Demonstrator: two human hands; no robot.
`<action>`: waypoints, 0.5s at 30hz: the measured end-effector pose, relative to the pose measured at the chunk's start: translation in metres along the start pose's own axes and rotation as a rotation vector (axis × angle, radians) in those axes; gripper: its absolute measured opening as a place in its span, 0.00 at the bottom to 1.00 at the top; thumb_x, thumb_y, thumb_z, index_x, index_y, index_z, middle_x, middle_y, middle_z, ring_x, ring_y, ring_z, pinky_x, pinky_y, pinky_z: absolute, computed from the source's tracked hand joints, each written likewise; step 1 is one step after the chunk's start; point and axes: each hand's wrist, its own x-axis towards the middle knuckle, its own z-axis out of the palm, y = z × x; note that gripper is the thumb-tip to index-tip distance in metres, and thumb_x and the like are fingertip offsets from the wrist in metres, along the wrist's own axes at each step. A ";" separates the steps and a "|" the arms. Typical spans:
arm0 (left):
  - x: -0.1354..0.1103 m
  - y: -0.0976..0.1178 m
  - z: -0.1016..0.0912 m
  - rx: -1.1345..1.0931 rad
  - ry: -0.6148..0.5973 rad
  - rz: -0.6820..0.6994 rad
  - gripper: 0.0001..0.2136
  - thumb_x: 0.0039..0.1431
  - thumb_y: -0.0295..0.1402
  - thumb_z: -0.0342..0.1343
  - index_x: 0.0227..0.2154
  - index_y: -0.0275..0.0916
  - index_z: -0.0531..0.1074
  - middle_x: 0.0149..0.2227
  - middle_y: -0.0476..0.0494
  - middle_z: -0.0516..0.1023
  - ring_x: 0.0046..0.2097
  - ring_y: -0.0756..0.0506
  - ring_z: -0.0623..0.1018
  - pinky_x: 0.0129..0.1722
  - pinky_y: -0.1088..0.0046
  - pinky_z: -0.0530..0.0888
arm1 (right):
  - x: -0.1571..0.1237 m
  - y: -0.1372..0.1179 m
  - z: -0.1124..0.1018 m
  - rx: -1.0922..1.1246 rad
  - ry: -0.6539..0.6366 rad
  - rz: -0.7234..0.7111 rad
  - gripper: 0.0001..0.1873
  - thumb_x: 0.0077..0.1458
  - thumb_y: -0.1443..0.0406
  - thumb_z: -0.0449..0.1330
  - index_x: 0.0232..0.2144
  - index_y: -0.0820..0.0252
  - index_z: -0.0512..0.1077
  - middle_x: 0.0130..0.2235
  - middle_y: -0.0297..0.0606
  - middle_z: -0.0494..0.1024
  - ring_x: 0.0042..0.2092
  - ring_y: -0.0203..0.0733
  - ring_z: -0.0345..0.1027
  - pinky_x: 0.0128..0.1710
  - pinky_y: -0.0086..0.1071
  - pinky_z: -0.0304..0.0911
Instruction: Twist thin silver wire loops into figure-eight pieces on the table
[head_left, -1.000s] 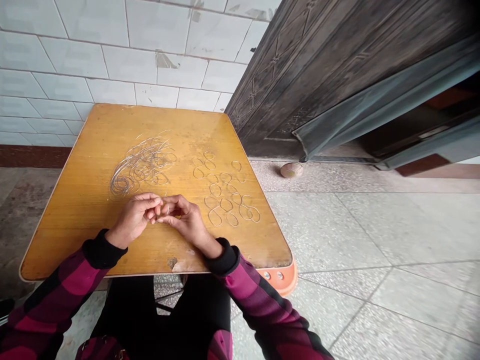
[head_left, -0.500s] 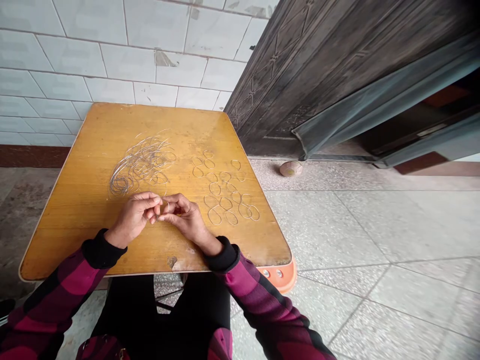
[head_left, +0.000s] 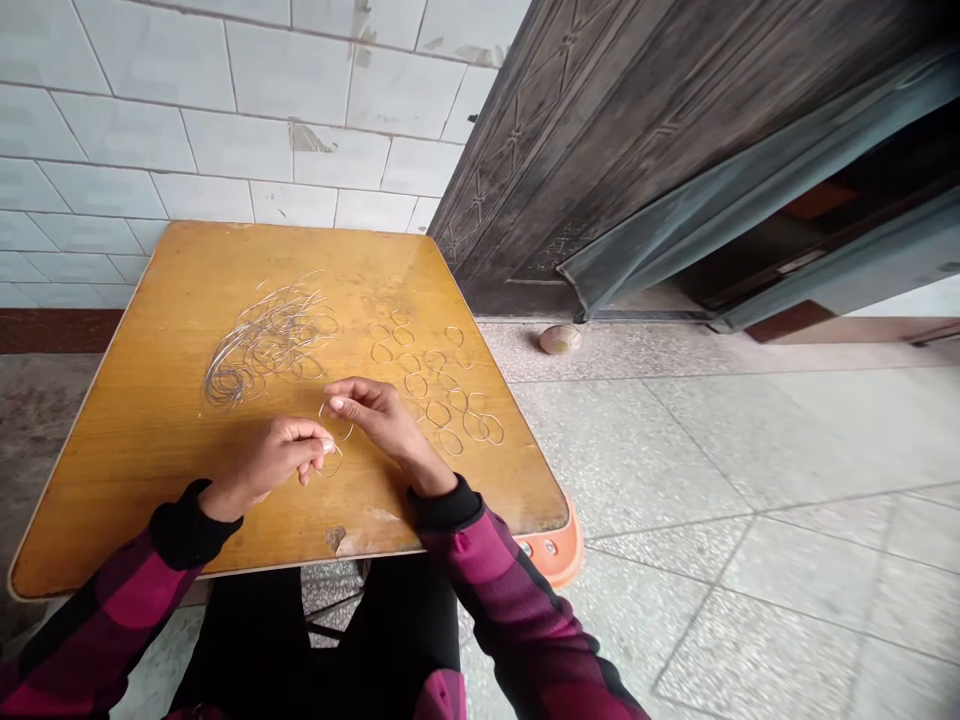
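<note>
Between my hands is a thin wire bent into loops, much like a figure eight. My left hand is closed, pinching the wire near its middle between thumb and fingertips. Above and to the right, my right hand pinches the upper loop of the same wire. A tangled bundle of loose wire lies on the table beyond my left hand. To the right of my right hand, several bent wire figure eights are spread over the wooden table.
White wall tiles rise behind the table. A dark carved door with a grey-blue curtain stands to the right. On the floor near the doorway rests a ball-like object. An orange stool edge shows under the table's right corner.
My hands have moved apart, the right one up and the left one slightly down, so the wire's loops now show between them. The camera view has shifted slightly.
</note>
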 end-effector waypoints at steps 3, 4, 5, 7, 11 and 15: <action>0.000 0.000 0.001 0.024 -0.035 -0.028 0.12 0.50 0.34 0.58 0.15 0.36 0.70 0.17 0.49 0.69 0.18 0.53 0.67 0.20 0.77 0.66 | -0.002 0.001 0.003 0.044 -0.047 0.023 0.11 0.51 0.58 0.65 0.33 0.59 0.75 0.28 0.31 0.77 0.29 0.31 0.68 0.29 0.26 0.65; 0.000 0.000 0.001 0.010 -0.043 -0.040 0.12 0.50 0.34 0.58 0.15 0.36 0.70 0.17 0.49 0.69 0.19 0.53 0.67 0.20 0.77 0.66 | -0.003 0.000 0.004 0.048 -0.053 0.019 0.10 0.51 0.59 0.65 0.32 0.59 0.75 0.28 0.31 0.76 0.28 0.30 0.68 0.28 0.26 0.64; 0.000 0.000 0.001 -0.014 -0.049 -0.054 0.11 0.50 0.34 0.58 0.16 0.36 0.71 0.17 0.49 0.69 0.19 0.53 0.67 0.20 0.77 0.66 | -0.003 -0.001 0.004 0.049 -0.065 0.013 0.09 0.52 0.59 0.65 0.31 0.59 0.74 0.27 0.31 0.76 0.27 0.30 0.67 0.28 0.26 0.64; 0.001 -0.001 0.000 -0.080 -0.067 -0.083 0.10 0.49 0.34 0.59 0.17 0.35 0.72 0.18 0.49 0.69 0.20 0.53 0.66 0.20 0.77 0.65 | -0.004 -0.003 0.005 0.060 -0.102 -0.002 0.07 0.51 0.61 0.65 0.29 0.59 0.73 0.25 0.29 0.74 0.26 0.29 0.65 0.27 0.26 0.63; 0.002 -0.004 -0.002 -0.214 -0.112 -0.138 0.09 0.47 0.34 0.60 0.19 0.34 0.74 0.18 0.49 0.68 0.19 0.54 0.63 0.18 0.78 0.62 | -0.005 -0.005 0.006 0.104 -0.141 -0.038 0.07 0.49 0.64 0.66 0.27 0.58 0.71 0.24 0.28 0.72 0.26 0.29 0.65 0.27 0.26 0.63; 0.002 -0.004 -0.003 -0.263 -0.135 -0.151 0.09 0.48 0.34 0.60 0.20 0.34 0.74 0.17 0.50 0.66 0.18 0.55 0.62 0.19 0.78 0.61 | -0.007 -0.006 0.006 0.051 -0.074 -0.081 0.07 0.48 0.65 0.67 0.27 0.58 0.71 0.26 0.29 0.73 0.27 0.30 0.65 0.29 0.26 0.62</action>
